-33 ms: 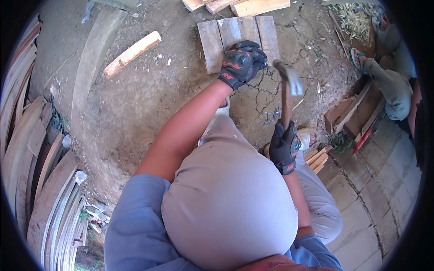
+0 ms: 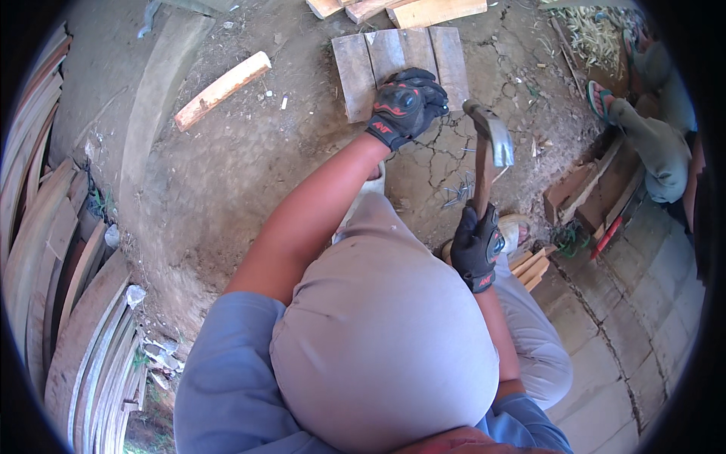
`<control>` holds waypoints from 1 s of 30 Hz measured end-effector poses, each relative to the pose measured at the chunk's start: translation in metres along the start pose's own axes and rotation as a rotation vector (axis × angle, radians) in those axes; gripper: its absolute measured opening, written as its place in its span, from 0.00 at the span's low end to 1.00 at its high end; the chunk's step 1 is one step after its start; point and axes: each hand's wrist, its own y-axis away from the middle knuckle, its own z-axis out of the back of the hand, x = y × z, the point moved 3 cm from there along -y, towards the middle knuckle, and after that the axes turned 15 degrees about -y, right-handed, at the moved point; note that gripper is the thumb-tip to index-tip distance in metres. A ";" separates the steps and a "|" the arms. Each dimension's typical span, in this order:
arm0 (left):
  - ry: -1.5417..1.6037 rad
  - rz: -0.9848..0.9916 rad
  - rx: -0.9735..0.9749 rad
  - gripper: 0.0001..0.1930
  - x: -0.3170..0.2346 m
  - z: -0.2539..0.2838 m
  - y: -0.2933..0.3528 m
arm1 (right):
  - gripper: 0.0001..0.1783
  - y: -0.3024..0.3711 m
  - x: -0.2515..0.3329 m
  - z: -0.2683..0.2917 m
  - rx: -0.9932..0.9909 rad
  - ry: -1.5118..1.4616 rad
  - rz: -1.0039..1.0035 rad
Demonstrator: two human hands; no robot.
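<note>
My right hand [image 2: 478, 248], in a black glove with red trim, is closed round the wooden handle of a claw hammer [image 2: 491, 136]. The hammer is raised, its metal head to the right of my left hand [image 2: 408, 104]. That hand wears a matching glove and rests on the lower right part of a panel of several weathered boards [image 2: 386, 49] lying side by side on the ground. Its fingers are bent and pressed together at the panel's near edge; what they pinch is too small to make out. Loose nails [image 2: 457, 191] lie on the soil between my hands.
A short wood offcut [image 2: 222, 91] lies left of the panel, and more cut pieces [image 2: 437, 12] lie beyond it. Curved planks [image 2: 83, 340] are stacked at the far left. Wood scraps [image 2: 594, 185] and another person's leg [image 2: 650, 147] are at the right, near paving [image 2: 620, 325].
The hammer head has shifted slightly right and toward me, in my right hand's grip. My left hand stays in place on the boards.
</note>
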 end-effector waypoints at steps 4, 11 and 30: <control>-0.052 0.005 -0.013 0.10 0.001 0.001 0.002 | 0.17 -0.013 -0.012 -0.013 0.053 0.121 -0.006; -0.064 0.008 -0.009 0.08 -0.001 0.001 0.000 | 0.17 -0.010 -0.006 -0.008 -0.022 0.080 0.036; -0.101 0.012 0.044 0.07 -0.005 0.003 -0.003 | 0.18 -0.014 -0.024 -0.014 -0.057 0.058 0.112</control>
